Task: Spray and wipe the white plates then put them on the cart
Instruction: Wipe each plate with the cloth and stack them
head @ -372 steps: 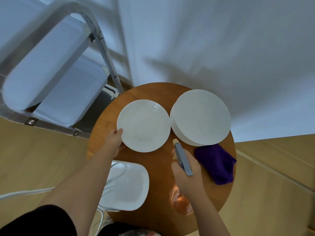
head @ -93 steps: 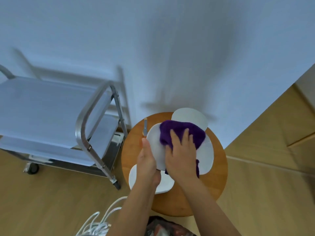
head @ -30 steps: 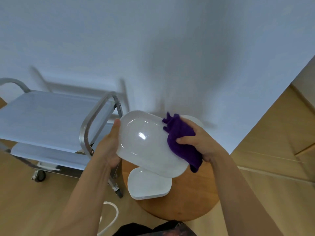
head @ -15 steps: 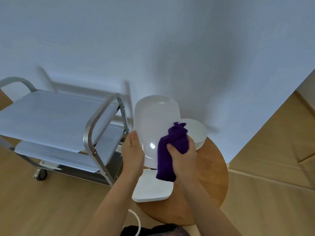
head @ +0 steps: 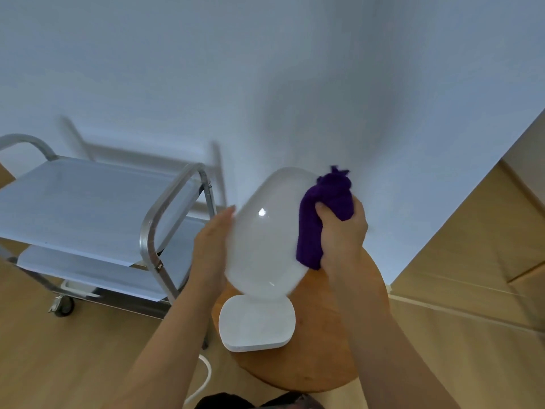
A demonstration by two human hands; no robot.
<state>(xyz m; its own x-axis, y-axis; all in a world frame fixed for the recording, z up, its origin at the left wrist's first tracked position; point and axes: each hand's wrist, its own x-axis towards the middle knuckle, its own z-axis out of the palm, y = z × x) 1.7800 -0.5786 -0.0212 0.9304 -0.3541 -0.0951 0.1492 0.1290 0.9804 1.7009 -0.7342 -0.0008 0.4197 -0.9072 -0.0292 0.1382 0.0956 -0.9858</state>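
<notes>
Nearest to the camera, two bare forearms reach forward, one from each side. Below them stands one round wooden table (head: 321, 361). On its near left part lies one low stack of square white plates (head: 256, 326) with rounded corners; how many plates are in this stack I cannot count, because the edges are too thin to separate.

Above the table, both hands hold up one round white plate (head: 265, 240), tilted so that its glossy face looks toward the camera, with a small bright reflection on it. The left hand (head: 211, 249) supports the plate at its left rim with fingers mostly straight along the edge; the fingers behind the plate are hidden. The right hand (head: 342, 234) has its fingers curled around one bunched purple cloth (head: 323, 219) and presses it against the right edge of the plate. The cloth hangs down over the rim and its top end sticks up above the hand.

Further to the left stands one metal cart (head: 174, 208) with two flat shelves that show, an upper and a lower one, and curved tube handles. One wheel (head: 63, 307) shows at its lower left. One white cable (head: 203, 379) lies on the wooden floor (head: 59, 364) near the table. Behind all of this is a plain white wall (head: 265, 69).
</notes>
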